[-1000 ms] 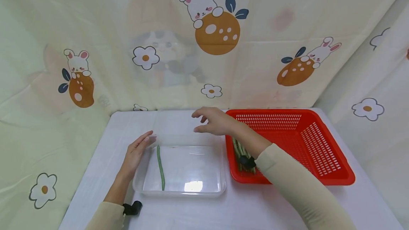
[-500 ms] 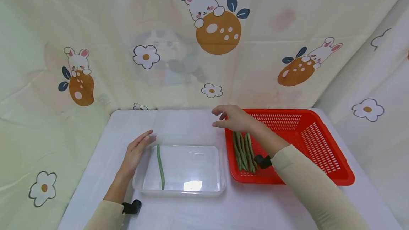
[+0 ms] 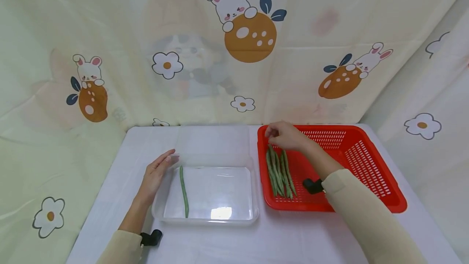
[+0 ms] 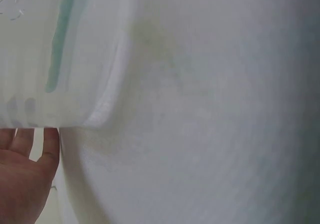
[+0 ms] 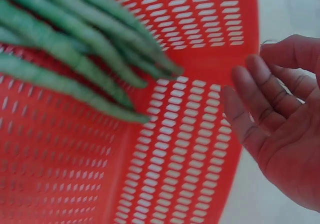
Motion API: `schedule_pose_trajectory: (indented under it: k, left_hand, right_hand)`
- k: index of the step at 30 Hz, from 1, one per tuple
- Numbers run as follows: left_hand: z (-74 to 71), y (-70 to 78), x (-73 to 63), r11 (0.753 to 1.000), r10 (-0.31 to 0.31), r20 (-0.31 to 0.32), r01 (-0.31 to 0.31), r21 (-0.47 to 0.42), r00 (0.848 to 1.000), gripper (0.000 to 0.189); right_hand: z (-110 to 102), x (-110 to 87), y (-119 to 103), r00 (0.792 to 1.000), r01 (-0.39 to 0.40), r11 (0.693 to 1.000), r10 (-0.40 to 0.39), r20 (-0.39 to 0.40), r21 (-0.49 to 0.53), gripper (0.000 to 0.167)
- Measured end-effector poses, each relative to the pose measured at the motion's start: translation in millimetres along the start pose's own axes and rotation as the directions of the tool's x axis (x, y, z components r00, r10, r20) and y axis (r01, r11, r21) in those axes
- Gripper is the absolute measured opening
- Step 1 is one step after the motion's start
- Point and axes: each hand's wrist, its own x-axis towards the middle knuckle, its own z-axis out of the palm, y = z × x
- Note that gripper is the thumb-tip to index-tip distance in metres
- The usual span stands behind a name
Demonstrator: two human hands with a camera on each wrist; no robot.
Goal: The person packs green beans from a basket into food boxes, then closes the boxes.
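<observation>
My left hand (image 3: 155, 178) rests against the left wall of a clear plastic box (image 3: 253, 213), its fingers fairly straight. The left wrist view shows its fingers (image 4: 51, 146) touching the box wall. Inside that box, toward the left, lies a single green bean (image 3: 184, 192). My right hand (image 3: 287, 135) is over the far left corner of a red plastic basket (image 3: 393, 199). Several green beans (image 3: 280, 174) lie side by side along the basket's left side, just nearer than that hand. In the right wrist view the right fingers (image 5: 257, 87) are loosely bent, apart from the beans, holding nothing.
Both containers stand side by side on a white-covered table (image 3: 205, 243). A printed curtain (image 3: 300, 105) hangs right behind the table's back edge, with more cloth at the sides. A black wrist camera (image 3: 152, 238) sits at the left wrist.
My right hand has moved right, from above the back of the clear box to over the basket's far left corner, uncovering the beans there. The left hand stays where it was.
</observation>
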Motion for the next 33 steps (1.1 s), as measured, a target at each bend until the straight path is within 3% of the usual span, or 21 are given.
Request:
schedule_pose_trajectory:
  k: [5,10,15,33]
  left_hand:
    - [-0.2,0.2,-0.5,1.000,-0.002,-0.003,0.002,-0.003,1.000,0.049]
    - [0.1,-0.4,-1.1,1.000,-0.007,0.001,0.007,0.005,1.000,0.050]
    - [-0.5,-1.0,-0.5,1.000,-0.007,-0.003,0.007,0.005,1.000,0.049]
    - [-0.1,-0.4,-0.6,1.000,-0.003,-0.002,0.003,0.009,1.000,0.050]
  right_hand:
    - [0.5,-1.4,18.4,0.995,-0.046,0.997,0.052,0.089,-0.065,0.030]
    - [4.4,-0.4,33.6,0.974,-0.085,0.990,0.107,0.202,-0.115,0.054]
    - [10.4,1.2,41.3,0.960,-0.069,0.989,0.102,0.261,-0.133,0.054]
    - [16.1,1.0,41.0,0.969,-0.095,0.990,0.115,0.217,-0.100,0.044]
